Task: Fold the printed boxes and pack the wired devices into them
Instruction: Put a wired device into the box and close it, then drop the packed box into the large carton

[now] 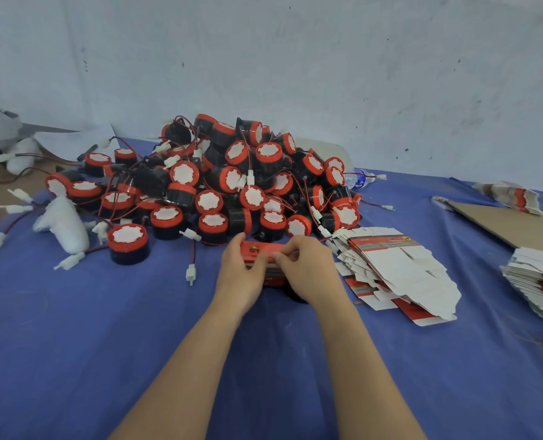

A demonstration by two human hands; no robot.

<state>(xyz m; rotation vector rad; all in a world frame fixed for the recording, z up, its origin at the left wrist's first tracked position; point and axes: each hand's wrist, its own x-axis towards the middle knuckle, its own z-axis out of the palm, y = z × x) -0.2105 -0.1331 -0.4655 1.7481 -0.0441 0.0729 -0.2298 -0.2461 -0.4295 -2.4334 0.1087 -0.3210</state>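
Printed box (262, 250), red with pale lettering, sits just past the middle of the bench (105, 328), which is covered in blue cloth. Both forearms reach in from the near edge. The left grip (241, 277) curls its fingers over the box's left end. The right grip (311, 271) pinches the box's top edge with thumb and fingertips, so both are clenched on the box. A dark round shape shows just under the right grip; I cannot tell whether it is a device.

Just to the right lies a fanned stack of flat box blanks (397, 268), white side up. Beyond the grips rises a heap of wired devices (241, 185): round black bodies with red caps and white centres, and thin leads ending in white plugs. A water bottle (357, 180) lies at the heap's far right.

The box looks like thin card: light, easily creased, best held by its folded edges rather than squeezed on the panels. The devices look hard and heavier, so lifting by the body, not the lead, seems safest.
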